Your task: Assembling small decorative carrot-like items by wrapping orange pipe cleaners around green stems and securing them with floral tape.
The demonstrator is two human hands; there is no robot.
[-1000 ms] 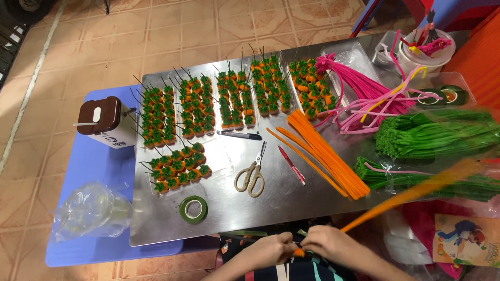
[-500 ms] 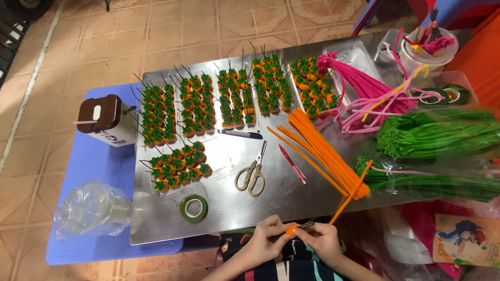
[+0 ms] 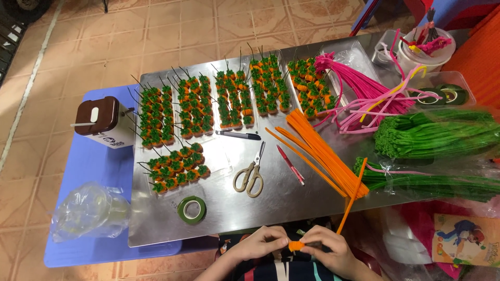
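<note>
Both hands, left hand [image 3: 260, 244] and right hand [image 3: 328, 250], fingers clamped on an orange pipe cleaner [image 3: 350, 198] at the counter's [image 3: 271, 208] near edge, coil barely begun (rows of finished carrots [image 3: 208, 109] done; orange bundle [image 3: 323, 151] left).

A home craft corner: a low metal worktop [image 3: 291, 208] on a terracotta tiled floor [image 3: 78, 57], crowded with pipe cleaner bundles [image 3: 323, 151], scissors [image 3: 251, 174] and handmade carrot trinkets [image 3: 198, 112].

scissors [image 3: 250, 174] – 1 | tape roll [image 3: 191, 209] – 1 | carrot trays [image 3: 156, 117] – perhaps 6
</note>
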